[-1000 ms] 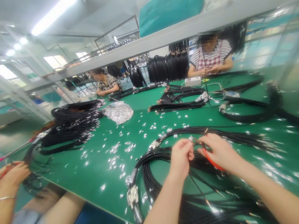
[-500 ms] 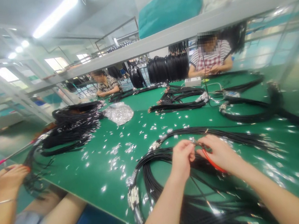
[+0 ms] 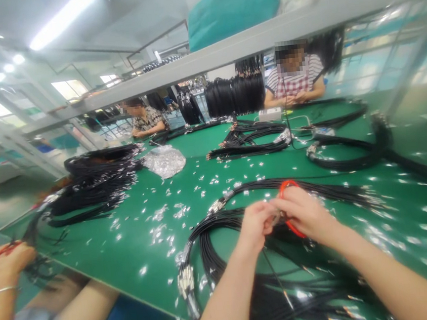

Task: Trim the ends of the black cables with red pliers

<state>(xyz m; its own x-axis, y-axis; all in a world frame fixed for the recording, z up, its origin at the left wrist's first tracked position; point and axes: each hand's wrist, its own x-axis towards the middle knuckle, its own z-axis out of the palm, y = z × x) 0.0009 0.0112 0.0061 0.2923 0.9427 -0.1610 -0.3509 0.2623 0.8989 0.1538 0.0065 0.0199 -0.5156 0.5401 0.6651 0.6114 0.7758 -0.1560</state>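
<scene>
My left hand (image 3: 254, 223) and my right hand (image 3: 303, 211) meet over a big coil of thin black cables (image 3: 222, 240) on the green table (image 3: 138, 239). Both hands pinch a small metal end of a cable (image 3: 275, 218) between them. A red loop, like a handle of a small tool (image 3: 285, 187), sticks up around the fingers of my right hand. A single black cable (image 3: 273, 276) hangs down from the pinch toward me.
Small silver bits (image 3: 161, 214) lie scattered over the table. More black cable bundles (image 3: 94, 185) lie left, centre (image 3: 250, 143) and right (image 3: 350, 150). A clear bag of parts (image 3: 166, 161) sits mid-table. A co-worker's hand (image 3: 6, 263) works at left; two people (image 3: 295, 82) sit opposite.
My hands have drawn closer together, and the red loop has swung from below my right hand up above its fingers. The view shifted slightly.
</scene>
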